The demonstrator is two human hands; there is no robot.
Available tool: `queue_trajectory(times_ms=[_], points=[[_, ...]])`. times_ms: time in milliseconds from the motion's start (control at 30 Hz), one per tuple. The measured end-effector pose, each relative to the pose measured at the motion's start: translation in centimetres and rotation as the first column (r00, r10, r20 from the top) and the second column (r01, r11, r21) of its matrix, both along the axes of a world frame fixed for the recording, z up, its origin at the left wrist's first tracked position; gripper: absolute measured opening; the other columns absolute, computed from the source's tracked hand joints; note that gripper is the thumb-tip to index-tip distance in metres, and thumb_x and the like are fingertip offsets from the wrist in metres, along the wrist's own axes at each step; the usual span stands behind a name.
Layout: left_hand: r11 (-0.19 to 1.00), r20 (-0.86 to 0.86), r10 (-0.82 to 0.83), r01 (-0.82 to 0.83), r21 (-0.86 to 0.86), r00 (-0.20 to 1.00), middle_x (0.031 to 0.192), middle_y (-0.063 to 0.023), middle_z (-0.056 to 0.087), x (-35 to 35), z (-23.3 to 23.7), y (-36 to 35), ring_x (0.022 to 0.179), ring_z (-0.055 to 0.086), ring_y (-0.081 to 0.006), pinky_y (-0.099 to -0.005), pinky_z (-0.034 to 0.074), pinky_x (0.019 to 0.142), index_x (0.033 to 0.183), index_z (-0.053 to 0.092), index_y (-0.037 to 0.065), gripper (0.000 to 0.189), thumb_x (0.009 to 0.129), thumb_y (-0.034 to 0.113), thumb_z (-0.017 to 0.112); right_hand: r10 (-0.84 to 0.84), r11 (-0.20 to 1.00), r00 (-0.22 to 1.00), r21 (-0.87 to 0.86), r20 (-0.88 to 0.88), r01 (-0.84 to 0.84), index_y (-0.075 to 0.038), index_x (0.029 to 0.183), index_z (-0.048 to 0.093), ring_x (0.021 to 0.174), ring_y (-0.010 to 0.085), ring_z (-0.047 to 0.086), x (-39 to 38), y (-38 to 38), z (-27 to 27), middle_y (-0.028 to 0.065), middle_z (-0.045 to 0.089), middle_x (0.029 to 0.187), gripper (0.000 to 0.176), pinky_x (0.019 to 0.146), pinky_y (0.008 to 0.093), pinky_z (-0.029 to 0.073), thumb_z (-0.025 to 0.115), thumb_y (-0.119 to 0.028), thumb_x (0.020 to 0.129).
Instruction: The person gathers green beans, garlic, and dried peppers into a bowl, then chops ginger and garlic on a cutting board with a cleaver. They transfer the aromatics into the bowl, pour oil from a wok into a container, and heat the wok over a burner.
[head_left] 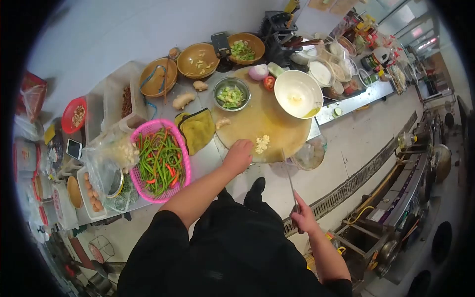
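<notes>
Surface (202, 166) under round board (257, 116). Holding stiff knife (290, 179) by handle (300, 230), safest, in closed right grip (305, 218); soft garlic (262, 144) beside left grip (240, 156), closure unclear.

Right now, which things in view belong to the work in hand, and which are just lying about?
In use:
- knife, in right hand
- round board, left hand by its edge
- chopped pale bits

Apparently lying about:
- phone
- green cloth
- pink basket

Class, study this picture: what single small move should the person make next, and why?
Probably bring the knife in over the chopped pale pile: the right hand grips it with most of the blade beyond the board, while the pile lies between blade and left hand.
</notes>
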State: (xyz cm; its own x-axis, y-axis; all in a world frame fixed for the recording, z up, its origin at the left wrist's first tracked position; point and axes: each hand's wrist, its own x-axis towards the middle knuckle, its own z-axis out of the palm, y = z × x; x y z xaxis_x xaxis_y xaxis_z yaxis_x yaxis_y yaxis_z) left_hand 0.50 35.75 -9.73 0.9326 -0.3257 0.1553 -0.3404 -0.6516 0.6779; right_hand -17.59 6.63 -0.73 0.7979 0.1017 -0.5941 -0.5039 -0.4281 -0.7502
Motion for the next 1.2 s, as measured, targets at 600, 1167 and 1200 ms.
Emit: queue_trajectory(times_ms=[600,1167,1200], points=[[0.998,0.083,-0.064,0.062,0.019,0.994,0.102,-0.0136,0.061,2.8,-0.3,-2.0,0.102,0.055,-0.0316,-0.0397,0.045,0.091,0.089,0.065,0.001,0.02,0.071,0.011,0.068,-0.062,0.997,0.995,-0.059,-0.074,0.057,0.001,0.096,0.057,0.049,0.0193,0.055,9.0,4.7,2.1,0.009,0.052,0.054,0.048,0.051,0.035,0.044,0.033,-0.04,0.102],[0.95,0.038,0.314,-0.314,-0.006,0.949,0.124,-0.0208,0.051,1.9,-0.7,-4.8,0.122,0.043,-0.0379,-0.0443,0.034,0.106,0.116,0.054,-0.002,0.04,0.079,0.013,0.06,-0.205,0.958,0.938,0.137,-0.281,0.251,-0.001,0.071,0.053,0.041,0.0183,0.044,7.5,0.9,2.3,0.0069,0.046,0.051,0.061,0.043,0.032,0.037,0.031,-0.049,0.1],[0.953,0.039,0.297,-0.299,0.056,0.954,0.132,-0.0226,0.046,2.3,-0.5,-5.8,0.129,0.037,-0.039,-0.0457,0.029,0.11,0.123,0.049,-0.003,0.048,0.08,0.015,0.06,-0.26,0.895,0.877,0.24,-0.404,0.376,-0.004,0.057,0.045,0.038,0.0197,0.041,6.5,-0.9,0.4,0.0064,0.041,0.046,0.073,0.042,0.0326,0.036,0.025,-0.063,0.096]])
